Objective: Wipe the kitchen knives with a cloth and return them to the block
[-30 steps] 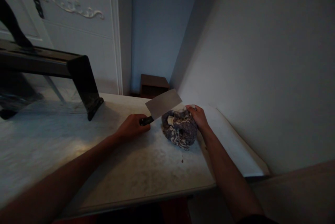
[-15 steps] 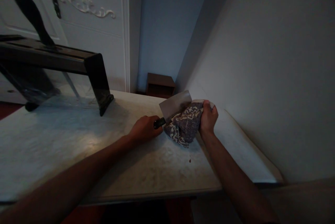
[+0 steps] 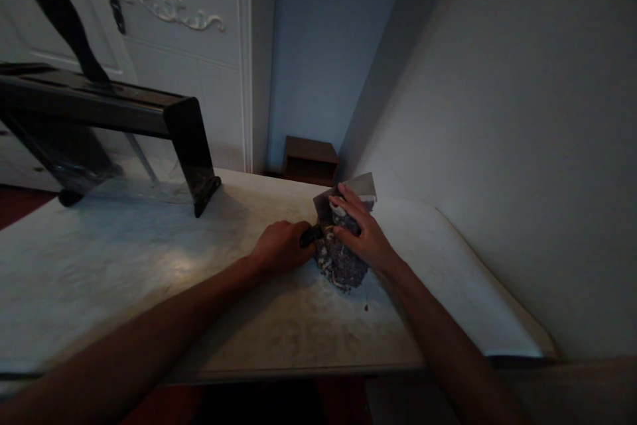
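Observation:
My left hand [image 3: 283, 246] is wrapped around the black handle of a cleaver [image 3: 365, 184], whose broad metal blade points away to the right, just above the table. A dark grey and whitish patterned cloth [image 3: 346, 271] lies bunched against the blade and hangs down to the tabletop. My right hand [image 3: 365, 233] presses the cloth onto the blade, its fingers over the upper face and the thumb near the handle end. Cloth and fingers hide much of the blade.
A black knife rack [image 3: 182, 117] with clear panels stands at the left, holding one black-handled knife [image 3: 67, 17]. The pale table [image 3: 209, 319] has a small brown speck near the cloth. Beyond are a white door [image 3: 184, 73], a brown box-like shelf [image 3: 311, 153] and a wall on the right.
My right hand has moved left from the cloth's far right end onto the blade, carrying part of the cloth over it. My left hand keeps hold of the cleaver.

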The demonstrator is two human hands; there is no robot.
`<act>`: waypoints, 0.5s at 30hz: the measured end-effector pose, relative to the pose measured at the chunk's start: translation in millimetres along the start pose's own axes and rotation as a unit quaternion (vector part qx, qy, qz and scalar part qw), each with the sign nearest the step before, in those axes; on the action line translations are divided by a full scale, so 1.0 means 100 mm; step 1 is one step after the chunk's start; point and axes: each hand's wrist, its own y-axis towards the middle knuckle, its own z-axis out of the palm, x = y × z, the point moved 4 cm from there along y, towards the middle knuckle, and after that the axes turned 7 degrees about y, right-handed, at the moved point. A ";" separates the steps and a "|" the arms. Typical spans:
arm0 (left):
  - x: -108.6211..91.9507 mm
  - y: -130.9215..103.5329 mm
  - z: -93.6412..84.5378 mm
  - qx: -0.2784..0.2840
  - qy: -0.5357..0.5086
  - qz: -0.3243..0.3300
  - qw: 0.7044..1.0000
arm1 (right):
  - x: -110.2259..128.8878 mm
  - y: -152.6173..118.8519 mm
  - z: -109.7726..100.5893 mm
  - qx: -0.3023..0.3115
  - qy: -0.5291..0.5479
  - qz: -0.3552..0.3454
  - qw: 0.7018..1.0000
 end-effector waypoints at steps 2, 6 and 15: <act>0.01 0.00 0.00 -0.004 -0.001 -0.004 1.000 | -0.02 -0.01 0.01 0.011 -0.034 0.000 0.999; 0.01 0.01 -0.01 -0.021 -0.017 -0.008 1.000 | -0.01 -0.04 0.02 -0.046 -0.067 -0.006 0.997; 0.09 -0.01 -0.04 -0.070 -0.138 -0.045 0.987 | -0.21 -0.10 -0.08 -0.160 0.079 0.109 0.978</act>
